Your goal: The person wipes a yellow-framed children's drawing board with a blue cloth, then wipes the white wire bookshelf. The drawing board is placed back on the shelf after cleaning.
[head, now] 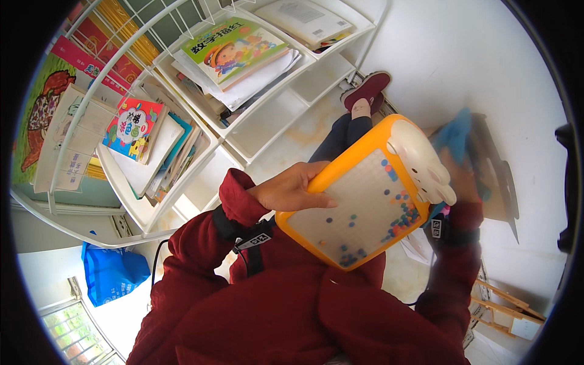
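Observation:
My left hand [296, 189] grips the lower left edge of a children's magnetic drawing board [349, 200], its thumb over the front. The board has an orange-yellow frame, a pale panel with many small coloured beads behind it, and a white rabbit-shaped top [419, 162]. The board is tilted in front of my body. At the right, beyond the rabbit top, my right hand [458, 175] is raised and blurred, holding a blue cloth [456, 130]. The board hides part of the right wrist.
A white wire-and-plastic shelf rack [255, 155] at the left holds books [235, 52] and papers. A blue bag [112, 273] lies at lower left. A white wall [511, 91] rises at the right, with a folded wooden item [506, 308] by it. My legs reach toward the wall.

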The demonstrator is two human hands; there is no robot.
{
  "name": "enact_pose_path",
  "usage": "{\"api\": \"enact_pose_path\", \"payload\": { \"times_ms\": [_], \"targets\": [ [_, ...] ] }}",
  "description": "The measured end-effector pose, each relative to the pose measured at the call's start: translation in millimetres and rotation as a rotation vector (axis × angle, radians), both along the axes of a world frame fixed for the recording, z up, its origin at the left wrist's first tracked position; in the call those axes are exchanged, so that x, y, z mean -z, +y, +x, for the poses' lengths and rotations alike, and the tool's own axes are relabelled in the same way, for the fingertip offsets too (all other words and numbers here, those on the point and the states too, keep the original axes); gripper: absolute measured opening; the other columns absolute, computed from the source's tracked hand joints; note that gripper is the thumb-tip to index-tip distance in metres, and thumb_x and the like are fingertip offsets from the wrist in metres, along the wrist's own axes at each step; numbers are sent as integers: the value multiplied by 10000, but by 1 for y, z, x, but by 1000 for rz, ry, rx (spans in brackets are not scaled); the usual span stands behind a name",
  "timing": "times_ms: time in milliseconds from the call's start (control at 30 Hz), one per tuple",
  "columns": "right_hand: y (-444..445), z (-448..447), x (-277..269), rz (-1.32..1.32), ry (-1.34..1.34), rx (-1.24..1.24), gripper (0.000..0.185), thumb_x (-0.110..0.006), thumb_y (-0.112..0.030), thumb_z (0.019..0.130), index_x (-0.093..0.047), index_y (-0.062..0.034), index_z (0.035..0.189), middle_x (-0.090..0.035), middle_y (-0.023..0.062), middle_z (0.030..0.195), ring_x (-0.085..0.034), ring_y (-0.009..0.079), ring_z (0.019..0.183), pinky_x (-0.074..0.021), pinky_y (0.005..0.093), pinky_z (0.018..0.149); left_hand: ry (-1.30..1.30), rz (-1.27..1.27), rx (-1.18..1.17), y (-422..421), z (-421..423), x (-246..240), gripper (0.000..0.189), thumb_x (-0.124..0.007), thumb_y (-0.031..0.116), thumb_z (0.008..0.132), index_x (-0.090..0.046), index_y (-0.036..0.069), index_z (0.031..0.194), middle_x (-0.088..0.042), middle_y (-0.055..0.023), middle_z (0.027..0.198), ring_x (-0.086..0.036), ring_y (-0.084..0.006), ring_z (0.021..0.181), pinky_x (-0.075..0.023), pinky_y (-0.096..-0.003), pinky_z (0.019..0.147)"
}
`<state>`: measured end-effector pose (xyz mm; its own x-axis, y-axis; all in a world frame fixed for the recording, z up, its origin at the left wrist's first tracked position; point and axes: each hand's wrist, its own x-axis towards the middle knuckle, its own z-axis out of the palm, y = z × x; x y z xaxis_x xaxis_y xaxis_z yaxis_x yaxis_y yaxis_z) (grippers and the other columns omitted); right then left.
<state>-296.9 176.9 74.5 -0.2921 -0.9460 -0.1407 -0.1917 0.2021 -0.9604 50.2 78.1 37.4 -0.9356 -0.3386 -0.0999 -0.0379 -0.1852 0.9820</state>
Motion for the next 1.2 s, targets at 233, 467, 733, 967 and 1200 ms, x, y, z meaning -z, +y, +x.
{"api": "enact_pose_path", "payload": {
  "times_ms": [233,467,733,967,1200],
  "targets": [
    [-13,11,-57,135,171,-209,417,-643,-380,875,-531,-62,1119,-624,53,936,-627,130,822,-521,262,723,-9,-183,101,4,-18,-13,469,-673,142,871,-469,21,1276,-609,-7,988,-541,-58,911,-448,-230,807],
    [-6,24,-62,158,108,-215,508,-630,-451,854,-491,-78,1170,-612,79,994,-625,165,865,-535,303,762,-74,13,124,7,-5,3,433,-683,142,863,-530,14,1247,-639,-35,1074,-577,-78,952,-453,-232,866],
    [31,18,-19,26,355,-115,358,-456,-327,980,-482,-84,1241,-625,65,1055,-630,164,905,-539,294,784,-15,658,-215,70,14,63,414,-659,156,876,-543,-1,1241,-627,-97,1153,-570,-189,1111,-457,-339,964],
    [25,11,-19,134,-385,-68,429,-489,-360,964,-470,-69,1279,-622,96,1112,-636,182,965,-554,310,797,46,560,-573,55,-15,60,309,-567,265,945,-567,19,1131,-658,-72,1000,-655,-144,839,-549,-294,770],
    [34,2,25,-34,249,-386,604,-646,-171,859,-372,10,1366,-596,139,1207,-602,239,1075,-486,351,924,-2,632,-555,41,14,68,380,-617,229,912,-534,-15,1191,-642,-112,1062,-650,-164,899,-544,-303,798]
  ]
}}
